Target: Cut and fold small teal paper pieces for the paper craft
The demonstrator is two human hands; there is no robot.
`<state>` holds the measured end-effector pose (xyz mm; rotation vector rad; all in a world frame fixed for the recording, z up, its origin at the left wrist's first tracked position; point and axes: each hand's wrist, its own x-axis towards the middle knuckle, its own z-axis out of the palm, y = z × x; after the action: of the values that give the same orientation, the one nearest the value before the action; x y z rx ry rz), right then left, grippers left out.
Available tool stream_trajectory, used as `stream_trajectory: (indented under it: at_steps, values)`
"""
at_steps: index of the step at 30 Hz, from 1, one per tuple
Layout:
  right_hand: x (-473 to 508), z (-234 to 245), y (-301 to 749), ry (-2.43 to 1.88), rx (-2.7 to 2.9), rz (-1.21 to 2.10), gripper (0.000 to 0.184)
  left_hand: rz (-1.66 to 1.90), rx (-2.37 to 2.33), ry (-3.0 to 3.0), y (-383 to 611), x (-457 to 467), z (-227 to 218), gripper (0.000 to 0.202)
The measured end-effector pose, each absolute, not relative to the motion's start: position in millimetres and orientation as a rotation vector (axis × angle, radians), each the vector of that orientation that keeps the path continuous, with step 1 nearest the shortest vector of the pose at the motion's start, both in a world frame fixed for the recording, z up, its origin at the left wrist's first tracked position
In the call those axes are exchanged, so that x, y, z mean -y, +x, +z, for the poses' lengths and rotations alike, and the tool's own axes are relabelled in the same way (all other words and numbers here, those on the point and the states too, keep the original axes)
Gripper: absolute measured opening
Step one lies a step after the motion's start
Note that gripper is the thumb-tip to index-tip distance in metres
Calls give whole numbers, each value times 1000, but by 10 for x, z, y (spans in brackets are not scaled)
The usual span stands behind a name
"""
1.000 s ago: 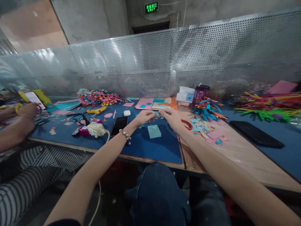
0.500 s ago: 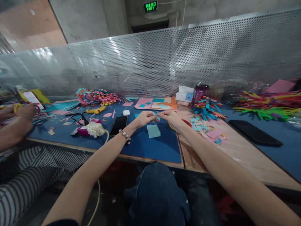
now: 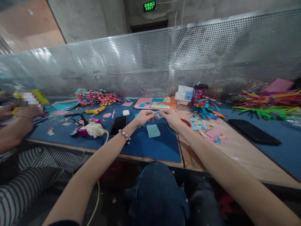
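Holding a small light-blue piece (image 3: 158,115) steady is the step in hand: the fingers of the left hand (image 3: 145,118) and right hand (image 3: 171,119) appear to pinch it between them, over the counter (image 3: 162,150). Apply light, even pressure to avoid creasing it, and keep clear of the pale teal square (image 3: 153,131) lying flat just nearside of the fingers.

The paper square (image 3: 153,131) is pale aqua, the tabletop (image 3: 152,150) deep blue, the co-worker's clothing (image 3: 25,188) striped.
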<state>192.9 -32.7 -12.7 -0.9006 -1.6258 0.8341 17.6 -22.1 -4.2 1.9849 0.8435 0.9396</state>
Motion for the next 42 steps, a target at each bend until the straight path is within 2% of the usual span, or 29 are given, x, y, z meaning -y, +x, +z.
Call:
stream_trajectory:
  at_steps: [9, 18, 30, 42]
  values:
    - [387, -55, 1997, -920, 1659, 923, 39, 918, -852, 2009, 174, 217, -43, 37]
    - [395, -32, 1956, -932, 1663, 749, 33, 972, -940, 2012, 161, 231, -4, 39]
    - [329, -168, 1844, -823, 1427, 858, 23, 1113, -891, 1778, 194, 191, -59, 41]
    - [414, -145, 1784, -820, 1331, 841, 16, 1062, -833, 1751, 206, 215, -63, 34]
